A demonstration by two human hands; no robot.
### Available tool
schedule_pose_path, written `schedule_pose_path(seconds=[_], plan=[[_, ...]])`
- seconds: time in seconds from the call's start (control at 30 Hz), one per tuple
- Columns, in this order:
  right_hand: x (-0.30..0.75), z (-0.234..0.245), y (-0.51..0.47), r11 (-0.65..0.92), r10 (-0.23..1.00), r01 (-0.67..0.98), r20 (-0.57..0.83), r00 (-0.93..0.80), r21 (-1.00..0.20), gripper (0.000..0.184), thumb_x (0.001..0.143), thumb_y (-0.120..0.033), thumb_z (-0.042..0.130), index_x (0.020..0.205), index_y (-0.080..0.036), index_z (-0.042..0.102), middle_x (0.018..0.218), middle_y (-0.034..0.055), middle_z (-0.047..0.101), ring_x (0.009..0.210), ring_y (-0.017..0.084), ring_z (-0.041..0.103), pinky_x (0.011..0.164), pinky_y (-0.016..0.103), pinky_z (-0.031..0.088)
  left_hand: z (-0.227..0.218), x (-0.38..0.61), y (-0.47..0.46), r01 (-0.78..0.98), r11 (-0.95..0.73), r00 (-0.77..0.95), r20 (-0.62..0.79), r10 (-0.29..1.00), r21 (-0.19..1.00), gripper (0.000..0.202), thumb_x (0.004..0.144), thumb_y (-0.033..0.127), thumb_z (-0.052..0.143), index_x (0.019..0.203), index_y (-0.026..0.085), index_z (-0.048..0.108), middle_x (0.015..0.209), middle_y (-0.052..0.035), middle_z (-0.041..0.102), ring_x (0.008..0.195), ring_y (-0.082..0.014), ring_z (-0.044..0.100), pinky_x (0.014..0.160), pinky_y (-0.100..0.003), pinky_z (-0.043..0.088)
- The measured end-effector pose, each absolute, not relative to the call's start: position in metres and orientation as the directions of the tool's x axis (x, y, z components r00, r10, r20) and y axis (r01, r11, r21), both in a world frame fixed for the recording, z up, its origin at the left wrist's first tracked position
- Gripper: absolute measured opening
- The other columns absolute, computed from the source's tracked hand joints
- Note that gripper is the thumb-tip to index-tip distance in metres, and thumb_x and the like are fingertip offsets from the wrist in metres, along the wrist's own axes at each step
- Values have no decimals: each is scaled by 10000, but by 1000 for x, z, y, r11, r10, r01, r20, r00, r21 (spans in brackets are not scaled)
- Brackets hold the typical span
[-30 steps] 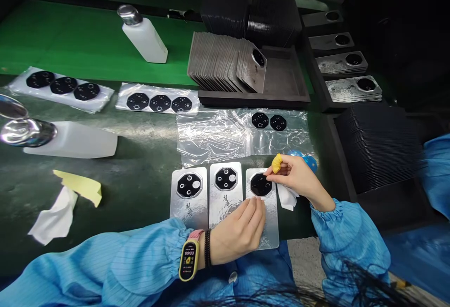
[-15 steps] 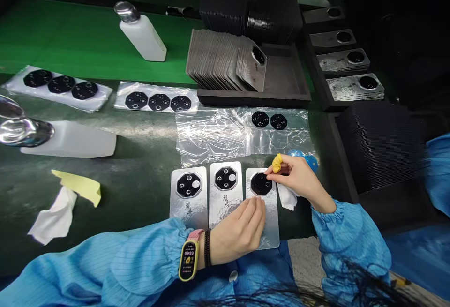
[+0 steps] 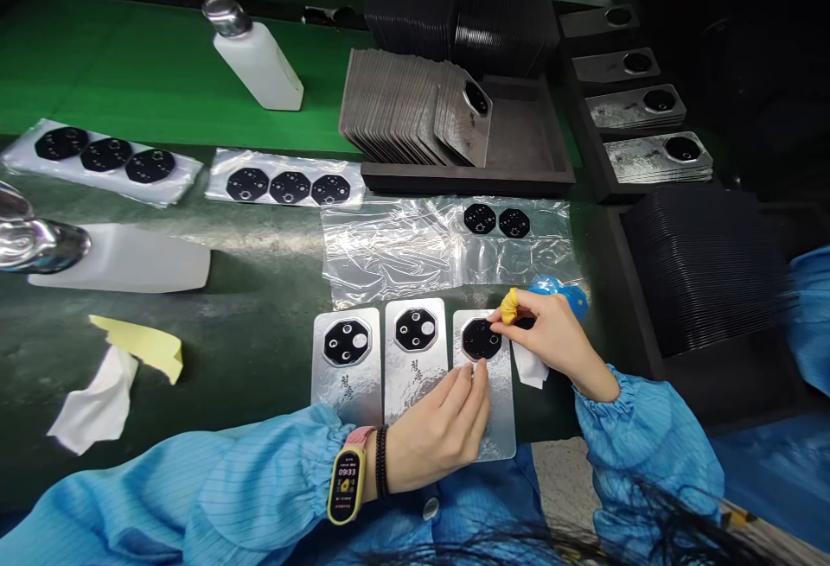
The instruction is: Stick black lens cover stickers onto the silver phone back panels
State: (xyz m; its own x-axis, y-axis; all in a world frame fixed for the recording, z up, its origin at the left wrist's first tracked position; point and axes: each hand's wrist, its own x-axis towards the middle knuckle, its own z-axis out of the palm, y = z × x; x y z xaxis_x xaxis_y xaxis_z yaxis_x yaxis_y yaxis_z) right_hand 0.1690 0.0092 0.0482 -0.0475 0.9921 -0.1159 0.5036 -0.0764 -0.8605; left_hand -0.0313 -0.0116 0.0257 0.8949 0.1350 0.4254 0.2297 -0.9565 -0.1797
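Three silver phone back panels lie side by side before me: a left panel (image 3: 348, 389), a middle panel (image 3: 416, 362) and a right panel (image 3: 501, 428). The first two have octagonal black camera plates with rings and one pale disc. On the right panel sits a black octagonal plate (image 3: 481, 339), with no pale disc on it. My right hand (image 3: 548, 328), a yellow finger cot on one finger, pinches at this plate's upper right edge. Stretched across the right panel, my left hand (image 3: 441, 428) rests its fingertips just below the plate, slightly apart. Its thumb is hidden.
Clear film (image 3: 389, 246) carries two black octagons (image 3: 496, 221). Behind it, a dark tray (image 3: 467, 179) holds many upright panels. Bottles (image 3: 263, 65), bagged octagons (image 3: 290, 187), a white cloth (image 3: 94, 402) and a yellow strip (image 3: 143, 346) lie left. Dark stacks (image 3: 704, 272) stand right.
The left fingers have spread slightly at the plate's lower edge. My right hand keeps its pinch at the upper right edge, almost unmoved. The view has shifted a little.
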Motion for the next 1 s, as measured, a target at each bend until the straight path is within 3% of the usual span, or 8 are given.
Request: schedule_pose_path(seconds=[0.3,0.63,1.0], plan=[[167,49,8,36,995,645,-36,-97,-763,262,755,-125,638,605,-209,440,625,-35,648,556,127,614,532,216,429,25,-31,-11,227,-955,900,415,131,-189,281,849,82,414,1008,-26,619,980,-203,720,868,-250,682,803,-366,533],[166,43,2,370,929,733,229,-290,-571,254,793,-16,444,635,-213,422,585,-21,517,567,121,514,527,212,414,27,-30,-13,258,-956,874,456,167,-143,285,815,83,429,979,-30,633,957,-185,726,856,-254,685,789,-363,540],[165,46,-1,477,879,757,264,-398,-446,284,869,-37,387,651,-203,461,589,0,521,579,137,473,518,241,385,23,-33,-21,328,-935,878,409,248,-135,254,867,165,509,1038,14,622,1074,-201,678,1015,-327,645,884,-452,492]])
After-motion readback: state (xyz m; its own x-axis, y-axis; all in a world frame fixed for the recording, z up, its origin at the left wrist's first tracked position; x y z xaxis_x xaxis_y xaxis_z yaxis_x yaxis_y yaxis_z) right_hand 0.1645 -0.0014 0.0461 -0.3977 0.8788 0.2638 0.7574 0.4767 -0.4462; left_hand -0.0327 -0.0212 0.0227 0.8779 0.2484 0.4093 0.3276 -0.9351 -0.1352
